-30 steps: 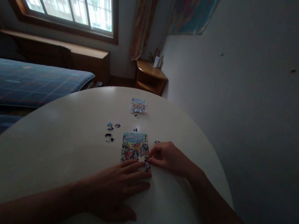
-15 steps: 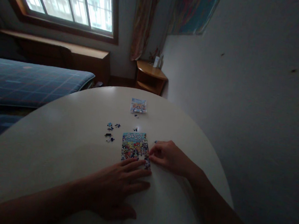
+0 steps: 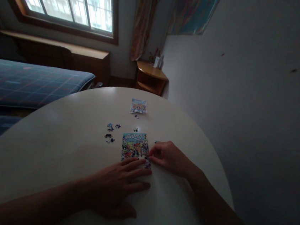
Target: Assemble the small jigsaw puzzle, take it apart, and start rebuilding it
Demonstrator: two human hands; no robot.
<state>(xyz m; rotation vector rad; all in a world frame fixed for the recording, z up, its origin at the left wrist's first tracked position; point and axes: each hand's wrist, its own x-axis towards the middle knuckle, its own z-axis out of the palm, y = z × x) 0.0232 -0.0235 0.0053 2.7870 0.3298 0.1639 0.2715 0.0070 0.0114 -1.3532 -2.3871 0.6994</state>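
A small colourful jigsaw puzzle (image 3: 134, 146) lies partly assembled on a round white table (image 3: 63, 146). My left hand (image 3: 116, 187) lies flat on the table with fingers stretched out, its fingertips touching the puzzle's near edge. My right hand (image 3: 168, 156) rests at the puzzle's right edge with fingers curled and pinched at the lower right corner; whether a piece is in them is too small to tell. Several loose pieces (image 3: 110, 131) lie to the left of the puzzle.
A small picture card (image 3: 138, 106) lies farther back on the table, with a loose piece just before it. A white wall runs along the right. A bed with a blue checked cover (image 3: 30, 82) stands at the left, and a wooden corner shelf (image 3: 150, 77) sits beneath the window.
My left hand's fingers have slid slightly forward onto the puzzle's near edge. My right hand has stayed pinched at the puzzle's right edge.
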